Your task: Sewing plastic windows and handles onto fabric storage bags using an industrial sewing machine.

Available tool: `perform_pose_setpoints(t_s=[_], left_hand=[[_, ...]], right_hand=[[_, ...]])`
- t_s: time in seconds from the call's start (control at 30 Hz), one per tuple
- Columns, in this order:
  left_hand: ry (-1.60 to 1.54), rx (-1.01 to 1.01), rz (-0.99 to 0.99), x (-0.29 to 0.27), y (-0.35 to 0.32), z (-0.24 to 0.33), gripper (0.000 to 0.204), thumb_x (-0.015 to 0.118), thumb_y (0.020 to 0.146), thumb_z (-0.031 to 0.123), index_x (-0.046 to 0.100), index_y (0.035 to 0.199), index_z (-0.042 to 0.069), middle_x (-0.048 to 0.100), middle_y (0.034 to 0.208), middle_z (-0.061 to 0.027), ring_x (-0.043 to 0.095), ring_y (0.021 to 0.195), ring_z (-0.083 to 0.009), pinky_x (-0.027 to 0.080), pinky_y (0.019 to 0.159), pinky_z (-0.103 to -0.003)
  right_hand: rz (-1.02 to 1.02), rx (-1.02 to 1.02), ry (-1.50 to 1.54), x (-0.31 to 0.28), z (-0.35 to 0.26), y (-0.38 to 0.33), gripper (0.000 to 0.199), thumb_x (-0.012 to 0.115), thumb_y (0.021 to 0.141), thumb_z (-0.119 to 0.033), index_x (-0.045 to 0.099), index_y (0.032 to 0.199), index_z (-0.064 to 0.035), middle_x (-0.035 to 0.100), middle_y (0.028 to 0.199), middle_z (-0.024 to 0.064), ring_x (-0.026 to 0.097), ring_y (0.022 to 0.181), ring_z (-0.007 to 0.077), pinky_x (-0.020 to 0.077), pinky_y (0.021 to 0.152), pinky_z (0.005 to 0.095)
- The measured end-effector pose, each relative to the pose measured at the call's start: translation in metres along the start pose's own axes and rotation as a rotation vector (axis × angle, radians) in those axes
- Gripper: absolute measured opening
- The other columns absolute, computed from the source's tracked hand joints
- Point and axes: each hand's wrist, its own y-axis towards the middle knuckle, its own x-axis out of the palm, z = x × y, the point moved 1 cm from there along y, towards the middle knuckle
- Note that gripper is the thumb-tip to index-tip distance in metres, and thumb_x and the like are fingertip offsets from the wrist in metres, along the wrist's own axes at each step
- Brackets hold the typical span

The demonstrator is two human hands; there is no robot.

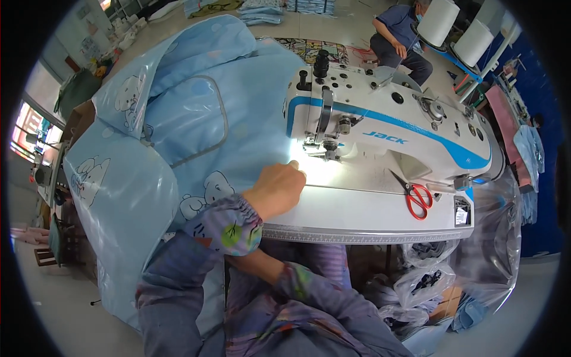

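Note:
A large sheet of light blue, shiny coated fabric (238, 119) with white cartoon animals spreads over the left of the sewing table and hangs off its front. Its right edge reaches the needle area of a white and blue sewing machine (380, 122), lit by a bright lamp. My left hand (276, 187) is closed at this edge, just in front of the presser foot (328, 153); its fingertips are partly hidden. Below the table's front edge, my right hand (253, 263) reaches left beneath my left forearm, beside the hanging fabric. Its fingers are out of sight.
Red-handled scissors (419, 201) lie on the machine bed at the right. White thread cones (438, 22) stand above the machine. Plastic bags (423, 282) hang or sit below the table at the right. Another person (399, 38) sits behind the machine.

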Motion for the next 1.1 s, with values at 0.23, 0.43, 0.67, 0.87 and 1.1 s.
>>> perform_pose_setpoints(t_s=[0.23, 0.43, 0.67, 0.87, 1.1], left_hand=[[-0.051, 0.033, 0.080, 0.018, -0.031, -0.045, 0.040, 0.060, 0.096, 0.029, 0.063, 0.131, 0.012, 0.058, 0.123, -0.0157, 0.061, 0.104, -0.0359, 0.050, 0.090, -0.047], [-0.043, -0.035, 0.348, 0.038, -0.068, -0.016, 0.052, 0.064, 0.094, 0.033, 0.055, 0.143, 0.017, 0.046, 0.149, -0.0118, 0.046, 0.129, -0.0330, 0.035, 0.107, -0.062], [-0.059, 0.038, 0.392, 0.054, -0.066, 0.001, 0.052, 0.066, 0.095, 0.037, 0.057, 0.141, 0.016, 0.051, 0.145, -0.0112, 0.045, 0.137, -0.0346, 0.018, 0.116, -0.071], [-0.027, 0.039, 0.458, 0.054, -0.047, -0.003, 0.046, 0.066, 0.094, 0.039, 0.060, 0.136, 0.020, 0.052, 0.139, -0.0120, 0.044, 0.137, -0.0356, 0.018, 0.114, -0.073], [-0.099, 0.068, 0.497, 0.049, -0.017, -0.030, 0.033, 0.067, 0.092, 0.033, 0.066, 0.120, 0.014, 0.060, 0.129, -0.0131, 0.054, 0.126, -0.0334, 0.033, 0.109, -0.064]], right_hand=[[-0.070, 0.466, 1.026, 0.028, -0.036, 0.011, 0.050, 0.070, 0.094, -0.017, 0.056, 0.139, -0.0007, 0.058, 0.139, 0.0088, 0.054, 0.123, 0.0190, 0.0425, 0.106, 0.0339], [-0.237, 0.909, 1.218, -0.057, -0.093, -0.104, 0.040, 0.070, 0.098, -0.025, 0.063, 0.129, 0.0001, 0.066, 0.121, 0.0043, 0.056, 0.111, 0.0107, 0.0469, 0.096, 0.0291], [-0.179, 0.954, 1.202, -0.094, -0.108, -0.133, 0.046, 0.071, 0.098, -0.019, 0.054, 0.136, 0.0008, 0.063, 0.126, 0.0035, 0.057, 0.114, 0.0112, 0.0464, 0.099, 0.0298], [0.232, 0.950, 1.366, -0.110, -0.111, -0.124, 0.031, 0.065, 0.099, -0.012, 0.062, 0.127, 0.0016, 0.068, 0.116, 0.0035, 0.060, 0.106, 0.0091, 0.0487, 0.091, 0.0274], [0.406, 0.973, 1.393, -0.120, -0.092, -0.112, 0.033, 0.062, 0.099, -0.007, 0.058, 0.131, 0.0005, 0.068, 0.123, 0.0082, 0.066, 0.108, 0.0158, 0.0534, 0.093, 0.0323]])
